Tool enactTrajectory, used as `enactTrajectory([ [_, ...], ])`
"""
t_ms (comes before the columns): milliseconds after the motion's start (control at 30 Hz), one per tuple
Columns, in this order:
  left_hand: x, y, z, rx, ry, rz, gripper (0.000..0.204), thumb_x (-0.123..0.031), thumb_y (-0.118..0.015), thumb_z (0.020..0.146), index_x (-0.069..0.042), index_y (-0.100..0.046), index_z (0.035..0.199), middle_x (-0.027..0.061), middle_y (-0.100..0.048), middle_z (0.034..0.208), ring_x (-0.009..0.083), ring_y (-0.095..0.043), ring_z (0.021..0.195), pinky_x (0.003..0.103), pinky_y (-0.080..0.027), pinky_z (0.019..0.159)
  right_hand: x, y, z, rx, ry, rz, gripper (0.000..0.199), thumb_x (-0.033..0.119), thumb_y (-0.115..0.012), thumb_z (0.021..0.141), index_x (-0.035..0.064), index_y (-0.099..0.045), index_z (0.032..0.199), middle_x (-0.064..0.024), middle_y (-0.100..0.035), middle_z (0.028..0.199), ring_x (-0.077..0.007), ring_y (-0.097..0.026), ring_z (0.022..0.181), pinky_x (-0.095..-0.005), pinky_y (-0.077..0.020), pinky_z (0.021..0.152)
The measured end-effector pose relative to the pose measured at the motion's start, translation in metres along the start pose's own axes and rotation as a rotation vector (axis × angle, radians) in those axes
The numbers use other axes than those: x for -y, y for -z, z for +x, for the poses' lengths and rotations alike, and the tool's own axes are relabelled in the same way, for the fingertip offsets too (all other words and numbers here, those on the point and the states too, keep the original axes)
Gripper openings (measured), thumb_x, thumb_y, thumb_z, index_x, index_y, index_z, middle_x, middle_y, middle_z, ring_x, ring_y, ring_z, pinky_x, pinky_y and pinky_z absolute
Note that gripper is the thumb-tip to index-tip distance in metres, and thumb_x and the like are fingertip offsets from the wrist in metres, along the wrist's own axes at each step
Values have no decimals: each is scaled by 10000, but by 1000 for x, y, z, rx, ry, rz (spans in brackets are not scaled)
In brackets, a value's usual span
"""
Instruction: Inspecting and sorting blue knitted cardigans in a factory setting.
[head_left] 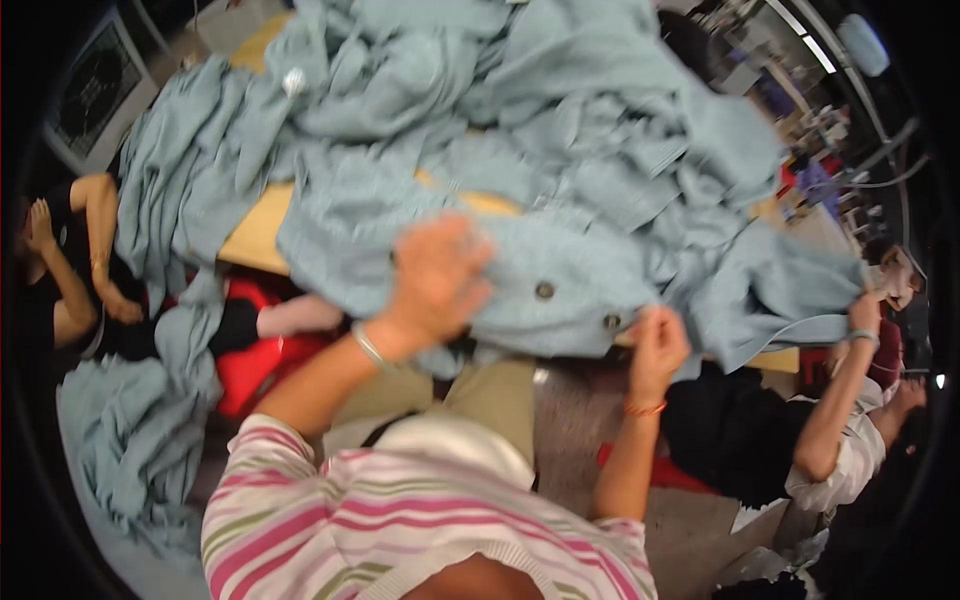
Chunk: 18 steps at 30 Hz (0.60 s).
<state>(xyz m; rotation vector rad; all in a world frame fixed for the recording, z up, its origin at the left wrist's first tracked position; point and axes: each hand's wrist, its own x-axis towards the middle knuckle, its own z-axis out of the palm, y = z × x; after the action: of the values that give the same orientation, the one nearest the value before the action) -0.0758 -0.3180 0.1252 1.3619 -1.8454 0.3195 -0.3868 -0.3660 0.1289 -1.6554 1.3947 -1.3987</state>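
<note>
Yellow table (pixel 258 230), mostly buried under a heap of blue-green cloth (pixel 400 85). Along its near edge, before me, lies a matching garment (pixel 585 262), hanging partly over. My left hand (pixel 440 280), blurred, is at the garment's middle; I cannot tell whether it grips. My right hand (pixel 657 345) pinches the garment's right end, beside a dark button (pixel 612 322).

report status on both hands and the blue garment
Left hand blurred over the blue garment, contact unclear. Right hand, fingers curled, at its edge near a dark button. More blue cloth heaped on the yellow table just beyond.
</note>
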Motion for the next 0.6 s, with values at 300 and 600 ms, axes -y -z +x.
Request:
enactTrajectory([
  [300,150,61,-85,-15,680,51,653,-303,-799,704,-21,-520,1224,194,-527,1168,352,-506,1067,417,-412,914,43,-56,-5,129,308,-32,239,-43,-628,835,-9,-612,1071,-98,-578,1065,-120,-567,803,-237,-478,701],
  [600,8,89,0,-14,-10,-719,164,0,-622,680,-53,-595,833,105,-496,810,303,-503,764,355,-424,653,94,-128,-44,513,541,-111,882,182,-803,718,-26,-324,1428,-212,-352,1455,-356,-355,1340,-421,-293,1110],
])
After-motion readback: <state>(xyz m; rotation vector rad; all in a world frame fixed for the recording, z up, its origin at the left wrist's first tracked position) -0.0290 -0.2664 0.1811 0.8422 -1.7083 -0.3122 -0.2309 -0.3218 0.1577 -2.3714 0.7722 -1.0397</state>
